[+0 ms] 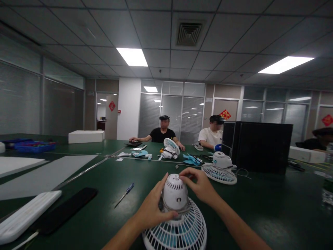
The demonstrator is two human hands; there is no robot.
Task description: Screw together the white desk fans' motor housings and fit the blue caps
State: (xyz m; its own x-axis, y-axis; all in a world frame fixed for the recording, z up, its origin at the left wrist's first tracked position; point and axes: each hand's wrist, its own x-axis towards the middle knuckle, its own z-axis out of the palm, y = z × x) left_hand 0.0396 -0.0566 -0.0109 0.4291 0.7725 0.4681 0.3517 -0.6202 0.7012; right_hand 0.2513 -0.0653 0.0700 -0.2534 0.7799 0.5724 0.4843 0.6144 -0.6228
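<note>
A white electric fan (176, 192) lies grille-down on the green table in front of me, its motor housing pointing up and pale blue blades showing through the grille. My left hand (153, 205) is wrapped around the left side of the housing, thumb low across its front. At the top right of the housing, the fingers of my right hand (199, 184) are bent together in a pinch; whether something small is between them is hidden. A grey cord is wound round the base of the housing. Left of the fan lies a screwdriver (125, 195) with a blue handle.
Another fan (221, 168) lies beyond my right hand, before a black computer case (260, 146). A third fan (170, 148) and blue blades (191, 159) are farther back. A white power strip (28, 215) and black phone (65, 210) lie left. Several people sit around.
</note>
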